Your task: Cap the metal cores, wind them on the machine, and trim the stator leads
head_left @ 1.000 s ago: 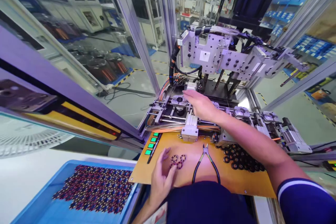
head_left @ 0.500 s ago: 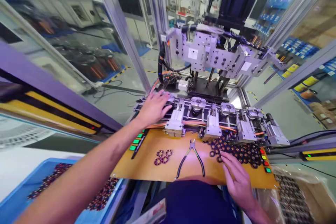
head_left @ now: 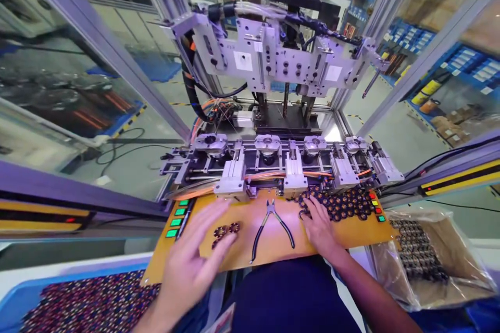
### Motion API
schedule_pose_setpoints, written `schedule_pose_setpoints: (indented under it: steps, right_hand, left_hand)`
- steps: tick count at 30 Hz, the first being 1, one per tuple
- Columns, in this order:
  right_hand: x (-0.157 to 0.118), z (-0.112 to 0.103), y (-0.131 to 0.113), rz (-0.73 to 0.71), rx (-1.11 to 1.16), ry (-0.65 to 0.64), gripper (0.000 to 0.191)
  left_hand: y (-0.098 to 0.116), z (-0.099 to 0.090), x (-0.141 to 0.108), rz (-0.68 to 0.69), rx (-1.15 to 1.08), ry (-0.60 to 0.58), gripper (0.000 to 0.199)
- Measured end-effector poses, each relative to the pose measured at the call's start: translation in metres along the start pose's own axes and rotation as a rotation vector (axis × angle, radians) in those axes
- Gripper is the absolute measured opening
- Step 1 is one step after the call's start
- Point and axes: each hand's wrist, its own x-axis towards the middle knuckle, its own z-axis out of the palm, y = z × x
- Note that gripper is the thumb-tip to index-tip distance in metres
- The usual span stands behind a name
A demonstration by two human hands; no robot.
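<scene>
My left hand [head_left: 197,255], slightly blurred, hovers at the board's left with fingers stretched out and nothing seen in them. Its thumb partly covers a small group of reddish-black wound rings [head_left: 234,227]. At the right, my right hand [head_left: 319,226] reaches with extended fingers to the near left edge of many black rings [head_left: 344,205] with copper-coloured centres. One ring lies right by its fingertips; whether it is gripped is not clear. Between both hands, cutting pliers [head_left: 271,213] lie with handles spread towards me.
Behind the orange board [head_left: 246,250] stands a row of metal clamping fixtures [head_left: 230,174], under a machine head plate [head_left: 273,60]. A blue tray [head_left: 23,283] of rings is at lower left, a lined carton [head_left: 457,260] at lower right. Green buttons [head_left: 175,222] edge the board.
My left hand has come back from the leftmost fixture to above the ring group. My right hand has moved slightly up among the black rings. The view has shifted.
</scene>
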Motion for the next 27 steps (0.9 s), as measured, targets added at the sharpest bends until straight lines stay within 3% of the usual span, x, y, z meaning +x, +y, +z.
schedule_pose_setpoints:
  steps: [3,7,9,12,17,19,22,24,27]
  right_hand:
    - [0.015,-0.016,-0.03,-0.044,0.097,-0.021,0.019]
    - [0.044,-0.045,-0.088,-0.084,0.54,-0.047,0.008]
    - [0.057,-0.053,-0.108,-0.081,0.759,-0.061,0.013]
    - [0.07,-0.054,-0.12,-0.056,0.933,-0.151,0.017]
    - [0.083,-0.046,-0.125,-0.007,0.998,-0.252,0.01]
    - [0.097,-0.048,-0.122,-0.044,0.884,-0.293,0.009]
    - [0.141,-0.056,-0.105,-0.232,0.593,-0.323,0.016]
    - [0.183,-0.061,-0.084,-0.324,0.448,-0.302,0.015]
    - [0.247,-0.059,-0.051,-0.364,0.301,-0.277,0.013]
  left_hand:
    - [0.014,0.017,-0.022,-0.071,-0.127,-0.124,0.028]
    - [0.034,0.023,-0.012,-0.154,-0.414,-0.25,0.032]
    - [0.042,0.019,-0.006,-0.174,-0.472,-0.188,0.028]
    - [0.047,0.012,-0.003,-0.12,-0.386,-0.054,0.027]
    - [0.043,0.006,-0.005,-0.004,-0.259,0.057,0.029]
    - [0.03,0.007,-0.011,-0.011,-0.222,0.071,0.036]
    - [-0.008,0.013,-0.036,-0.092,-0.086,0.144,0.051]
    - [-0.042,0.022,-0.058,-0.213,0.006,0.205,0.056]
    - [-0.084,0.042,-0.085,-0.472,-0.032,0.223,0.061]
